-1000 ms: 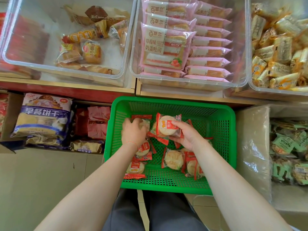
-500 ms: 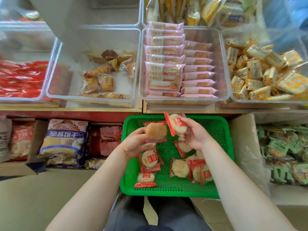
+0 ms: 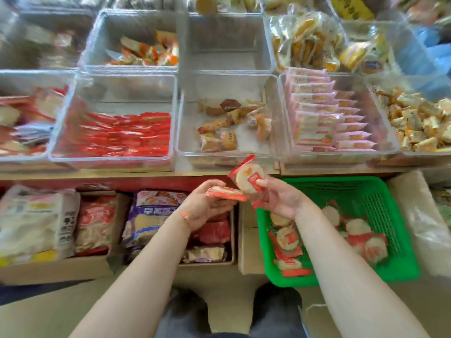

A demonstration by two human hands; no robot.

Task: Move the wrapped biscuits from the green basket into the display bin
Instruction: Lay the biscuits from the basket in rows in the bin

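- Left hand point(image 3: 207, 208) grips one wrapped biscuit point(image 3: 225, 192), held edge-on.
- Right hand point(image 3: 280, 201) pinches a round, pale, red-wrapped biscuit point(image 3: 249, 178).
- More lie in the green basket point(image 3: 390, 191).

We see a wooden shelf edge point(image 3: 109, 173) with a red front strip point(image 3: 136, 183) running across the view. Above it stand rows of clear plastic bins point(image 3: 229, 45) holding wrapped snacks. Below it sit open cardboard boxes point(image 3: 56, 269) of bagged goods on a pale beige floor point(image 3: 44, 315). Soft, even light falls throughout; the upper rows are blurred.
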